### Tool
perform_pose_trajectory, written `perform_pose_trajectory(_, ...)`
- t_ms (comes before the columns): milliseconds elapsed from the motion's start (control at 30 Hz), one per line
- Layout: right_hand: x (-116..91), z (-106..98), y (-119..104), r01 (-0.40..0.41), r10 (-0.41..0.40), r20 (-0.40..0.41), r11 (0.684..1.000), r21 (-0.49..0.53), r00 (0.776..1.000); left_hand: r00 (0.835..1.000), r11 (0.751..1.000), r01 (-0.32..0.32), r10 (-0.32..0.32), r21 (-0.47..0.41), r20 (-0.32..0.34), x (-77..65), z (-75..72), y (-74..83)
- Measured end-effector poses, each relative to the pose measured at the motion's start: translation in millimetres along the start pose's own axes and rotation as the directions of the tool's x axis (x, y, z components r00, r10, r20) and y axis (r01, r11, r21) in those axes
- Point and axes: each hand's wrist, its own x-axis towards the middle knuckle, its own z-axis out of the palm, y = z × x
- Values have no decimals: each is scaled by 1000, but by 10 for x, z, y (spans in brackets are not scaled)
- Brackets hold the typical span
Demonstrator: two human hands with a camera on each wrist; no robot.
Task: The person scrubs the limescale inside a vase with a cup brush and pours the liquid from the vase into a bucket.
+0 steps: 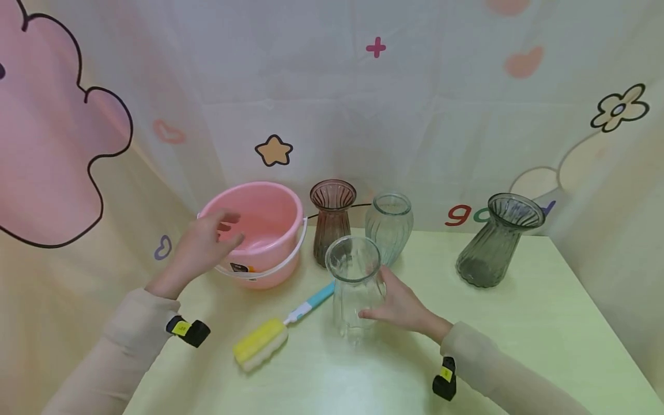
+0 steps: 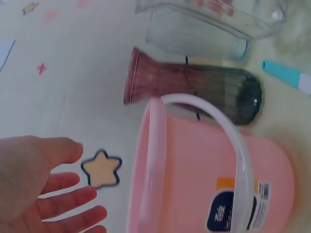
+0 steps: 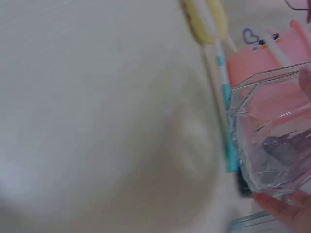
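Observation:
My right hand grips a clear glass vase by its side, thumb toward me and fingers behind. In the right wrist view, the vase's angular base faces the camera, above the table. Over the near left rim of a pink bucket hovers my left hand, its fingers relaxed and holding nothing. Left of the vase lies a bottle brush with a yellow sponge head and a blue-and-white handle; the handle's end is hidden behind the vase in the head view.
Behind the clear vase stand a reddish-brown glass vase and a pale bluish glass vase. A dark grey-green glass vase stands farther right. The bucket's white handle hangs down its front. A printed curtain closes off the table's back.

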Motion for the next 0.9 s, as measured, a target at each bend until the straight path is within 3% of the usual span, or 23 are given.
perform_pose_trajectory(133,166,-308,-261,64,-60,37,990,-126,998,991,991,130,-130,-12,-33,-7,-120,-188)
perform_pose_trajectory(300,366,-710,-656,177,-154,105,946,-272,982,969,971,240,-241,-25,-63,-2,-196,-419)
perform_pose_trajectory(400,466,-940,-895,206,-164,149,917,-341,975,944,945,323,-325,-53,-51,3,-212,-525)
perform_pose_trajectory(533,609,-1204,-1154,221,-164,170,885,-409,972,893,885,445,-450,-139,-1,4,-214,-588)
perform_pose_trajectory(633,722,-1352,-1307,239,-187,156,854,-462,970,871,845,485,-489,-224,43,28,-202,-621)
perform_pose_trajectory(733,836,-1442,-1433,256,-225,123,811,-526,966,862,811,501,-499,-303,91,66,-185,-663)
perform_pose_trajectory(900,1012,-1477,-1564,214,-226,64,740,-637,972,848,776,527,-507,-347,155,136,-144,-703)
